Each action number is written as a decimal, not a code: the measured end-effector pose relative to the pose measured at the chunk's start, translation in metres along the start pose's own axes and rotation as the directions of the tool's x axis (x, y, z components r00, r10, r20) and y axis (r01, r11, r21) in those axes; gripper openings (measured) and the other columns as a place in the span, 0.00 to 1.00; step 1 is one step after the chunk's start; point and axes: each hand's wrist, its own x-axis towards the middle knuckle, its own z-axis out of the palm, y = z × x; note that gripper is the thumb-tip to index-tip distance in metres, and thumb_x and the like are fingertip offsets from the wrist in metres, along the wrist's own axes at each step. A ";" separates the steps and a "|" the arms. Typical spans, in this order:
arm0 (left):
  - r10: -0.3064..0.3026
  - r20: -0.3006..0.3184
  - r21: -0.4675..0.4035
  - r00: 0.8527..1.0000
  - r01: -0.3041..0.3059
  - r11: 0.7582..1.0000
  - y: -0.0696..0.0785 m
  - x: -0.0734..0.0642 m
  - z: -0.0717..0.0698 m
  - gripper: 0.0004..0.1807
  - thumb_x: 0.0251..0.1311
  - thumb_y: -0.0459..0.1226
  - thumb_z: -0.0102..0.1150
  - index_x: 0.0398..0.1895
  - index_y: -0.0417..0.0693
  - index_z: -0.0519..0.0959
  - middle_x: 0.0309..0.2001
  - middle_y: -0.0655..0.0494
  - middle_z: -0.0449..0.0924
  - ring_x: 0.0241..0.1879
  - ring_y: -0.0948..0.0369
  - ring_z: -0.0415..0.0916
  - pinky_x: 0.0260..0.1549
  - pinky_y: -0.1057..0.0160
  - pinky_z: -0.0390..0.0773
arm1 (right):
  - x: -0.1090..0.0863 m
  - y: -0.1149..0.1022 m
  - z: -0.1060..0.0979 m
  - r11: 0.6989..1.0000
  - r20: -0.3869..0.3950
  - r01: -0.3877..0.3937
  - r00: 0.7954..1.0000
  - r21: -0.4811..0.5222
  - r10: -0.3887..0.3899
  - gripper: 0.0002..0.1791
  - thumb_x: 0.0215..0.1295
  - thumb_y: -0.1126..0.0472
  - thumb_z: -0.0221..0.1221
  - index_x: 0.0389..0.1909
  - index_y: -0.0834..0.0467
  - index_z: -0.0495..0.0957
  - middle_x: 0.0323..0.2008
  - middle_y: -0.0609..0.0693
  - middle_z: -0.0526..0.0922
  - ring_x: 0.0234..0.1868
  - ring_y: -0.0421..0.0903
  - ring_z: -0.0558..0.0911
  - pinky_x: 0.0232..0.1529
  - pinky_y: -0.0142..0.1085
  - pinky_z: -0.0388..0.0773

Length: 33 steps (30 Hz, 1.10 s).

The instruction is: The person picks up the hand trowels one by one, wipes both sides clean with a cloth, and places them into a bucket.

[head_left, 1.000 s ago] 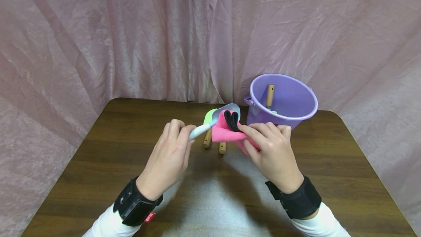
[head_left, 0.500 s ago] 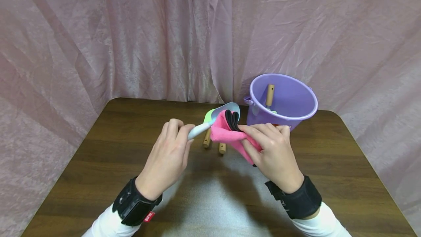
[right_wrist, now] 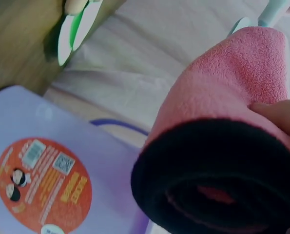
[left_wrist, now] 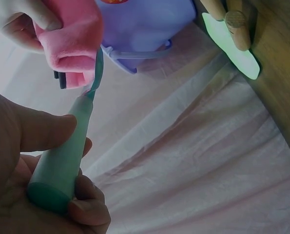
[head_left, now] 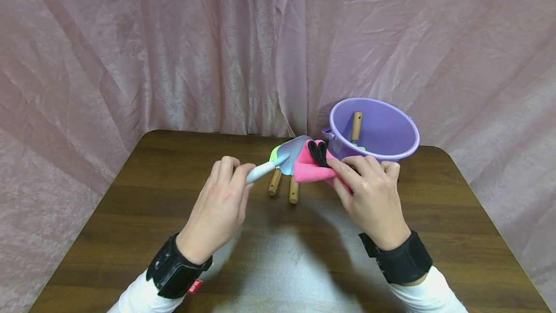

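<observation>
My left hand (head_left: 218, 205) grips the handle of a pale blue hand trowel (head_left: 259, 172), its blade pointing away to the right. In the left wrist view, the thumb lies along the trowel handle (left_wrist: 62, 158). A folded pink cloth (head_left: 309, 170) with black edging is pinched in my right hand (head_left: 374, 199). The cloth lies against the right part of the trowel blade and covers its far edge. In the right wrist view, the fluffy cloth (right_wrist: 232, 73) shows its rolled black edge toward the camera. Both hands are above the table.
A purple bucket (head_left: 339, 149) stands at the back right, with a wooden-handled tool (head_left: 356, 126) leaning inside. Two wooden handles (head_left: 294, 192) with light green heads (head_left: 274, 153) lie on the brown table (head_left: 173, 168) beneath the trowel. Behind hangs a pink curtain (head_left: 217, 62).
My right hand has moved the cloth right and slightly up along the trowel blade, uncovering more of it. The cloth's hanging corner no longer shows. My left hand has barely shifted.
</observation>
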 end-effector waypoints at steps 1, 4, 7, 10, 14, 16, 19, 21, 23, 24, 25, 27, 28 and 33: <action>-0.001 0.001 0.001 1.000 0.001 1.000 0.000 0.000 0.000 0.18 0.62 0.30 0.63 0.54 0.36 0.75 0.43 0.47 0.66 0.38 0.53 0.64 0.32 0.61 0.69 | 0.000 0.001 0.000 1.000 -0.002 -0.003 1.000 -0.010 0.003 0.16 0.60 0.60 0.65 0.50 0.52 0.86 0.35 0.51 0.83 0.36 0.52 0.77 0.35 0.55 0.58; -0.004 0.004 0.003 1.000 0.004 1.000 -0.001 0.000 0.000 0.18 0.61 0.29 0.64 0.54 0.36 0.75 0.43 0.47 0.66 0.38 0.54 0.64 0.31 0.61 0.68 | 0.001 0.004 -0.001 0.999 -0.010 -0.010 1.000 -0.043 0.009 0.16 0.61 0.60 0.64 0.51 0.51 0.86 0.36 0.52 0.83 0.36 0.53 0.77 0.36 0.56 0.58; -0.006 0.005 0.005 1.000 0.006 1.000 -0.001 0.000 0.001 0.18 0.61 0.30 0.64 0.54 0.36 0.75 0.43 0.47 0.66 0.38 0.54 0.63 0.31 0.62 0.68 | 0.001 0.005 -0.002 0.996 -0.022 -0.014 1.000 -0.082 0.012 0.15 0.63 0.60 0.63 0.50 0.52 0.85 0.37 0.52 0.82 0.35 0.54 0.76 0.37 0.58 0.58; -0.004 0.005 0.004 1.000 0.004 1.000 -0.001 0.000 0.001 0.18 0.62 0.30 0.63 0.54 0.36 0.75 0.43 0.47 0.66 0.37 0.54 0.63 0.31 0.62 0.68 | 0.001 0.006 -0.002 0.993 -0.043 -0.017 0.999 -0.113 0.012 0.14 0.65 0.60 0.60 0.50 0.52 0.85 0.37 0.53 0.82 0.35 0.55 0.75 0.38 0.59 0.57; 0.005 -0.002 -0.002 1.000 -0.005 1.000 -0.001 0.000 0.000 0.17 0.62 0.30 0.63 0.54 0.36 0.75 0.43 0.47 0.66 0.37 0.53 0.64 0.31 0.61 0.68 | 0.002 0.006 -0.001 0.992 -0.076 -0.016 0.997 -0.127 0.006 0.13 0.66 0.62 0.58 0.49 0.53 0.85 0.38 0.53 0.82 0.34 0.56 0.75 0.39 0.60 0.57; 0.010 -0.004 -0.010 1.000 -0.010 1.000 -0.001 0.000 0.000 0.17 0.62 0.30 0.62 0.54 0.36 0.75 0.43 0.47 0.66 0.37 0.53 0.64 0.32 0.60 0.68 | 0.002 0.006 -0.001 0.992 -0.089 -0.016 0.996 -0.127 0.005 0.13 0.66 0.62 0.58 0.48 0.53 0.85 0.38 0.54 0.82 0.34 0.56 0.75 0.40 0.60 0.57; 0.015 0.002 -0.010 1.000 -0.015 1.000 0.000 0.000 0.000 0.17 0.62 0.30 0.62 0.54 0.37 0.75 0.42 0.48 0.66 0.37 0.53 0.63 0.31 0.61 0.67 | 0.002 0.006 -0.001 0.992 -0.101 -0.022 0.995 -0.126 0.009 0.13 0.66 0.63 0.58 0.49 0.54 0.85 0.38 0.55 0.82 0.34 0.57 0.75 0.40 0.59 0.56; 0.017 0.010 -0.012 1.000 -0.017 1.000 0.001 0.000 0.001 0.18 0.62 0.30 0.63 0.54 0.37 0.75 0.42 0.48 0.66 0.37 0.54 0.63 0.32 0.61 0.67 | 0.001 0.006 -0.002 0.992 -0.109 -0.029 0.994 -0.125 0.016 0.14 0.65 0.63 0.58 0.49 0.54 0.85 0.37 0.55 0.82 0.34 0.57 0.75 0.41 0.59 0.56; 0.019 0.018 -0.012 1.000 -0.019 1.000 0.002 -0.001 0.002 0.18 0.61 0.30 0.64 0.54 0.37 0.75 0.41 0.48 0.66 0.36 0.54 0.63 0.31 0.62 0.67 | 0.001 0.005 -0.002 0.991 -0.118 -0.036 0.993 -0.125 0.022 0.14 0.65 0.63 0.58 0.49 0.54 0.85 0.37 0.56 0.82 0.34 0.57 0.75 0.41 0.59 0.56; 0.021 0.023 -0.012 1.000 -0.021 1.000 0.003 -0.001 0.002 0.19 0.61 0.30 0.64 0.54 0.37 0.75 0.41 0.48 0.66 0.37 0.54 0.63 0.31 0.62 0.67 | 0.001 0.005 -0.002 0.991 -0.123 -0.039 0.992 -0.127 0.023 0.14 0.65 0.63 0.58 0.49 0.54 0.85 0.37 0.56 0.82 0.34 0.57 0.75 0.41 0.59 0.56; 0.023 0.028 -0.012 0.999 -0.023 1.000 0.003 -0.001 0.002 0.19 0.61 0.30 0.64 0.55 0.37 0.75 0.41 0.49 0.66 0.37 0.54 0.62 0.31 0.62 0.67 | 0.001 0.005 -0.002 0.991 -0.130 -0.041 0.991 -0.127 0.024 0.14 0.65 0.63 0.58 0.49 0.54 0.85 0.37 0.55 0.82 0.34 0.57 0.75 0.41 0.59 0.56; 0.027 0.036 -0.008 0.999 -0.027 1.000 0.004 -0.001 0.003 0.19 0.60 0.30 0.65 0.55 0.38 0.75 0.41 0.49 0.66 0.37 0.54 0.62 0.31 0.62 0.67 | 0.002 0.004 -0.001 0.991 -0.146 -0.042 0.989 -0.128 0.023 0.13 0.65 0.63 0.58 0.48 0.54 0.85 0.37 0.55 0.82 0.34 0.56 0.75 0.41 0.59 0.56; 0.030 0.038 -0.007 0.999 -0.029 1.000 0.005 -0.001 0.003 0.19 0.60 0.30 0.65 0.55 0.38 0.75 0.41 0.49 0.66 0.37 0.54 0.63 0.31 0.63 0.67 | 0.002 0.003 -0.001 0.991 -0.153 -0.040 0.988 -0.128 0.021 0.13 0.65 0.63 0.58 0.48 0.54 0.85 0.36 0.55 0.82 0.34 0.56 0.75 0.41 0.59 0.56; 0.045 0.040 -0.008 0.998 -0.044 0.999 0.007 -0.002 0.006 0.19 0.61 0.32 0.65 0.54 0.38 0.75 0.41 0.49 0.66 0.36 0.55 0.63 0.31 0.63 0.67 | 0.003 -0.001 0.000 0.992 -0.187 -0.023 0.982 -0.123 0.000 0.13 0.63 0.64 0.59 0.47 0.54 0.85 0.35 0.55 0.82 0.32 0.56 0.75 0.39 0.58 0.56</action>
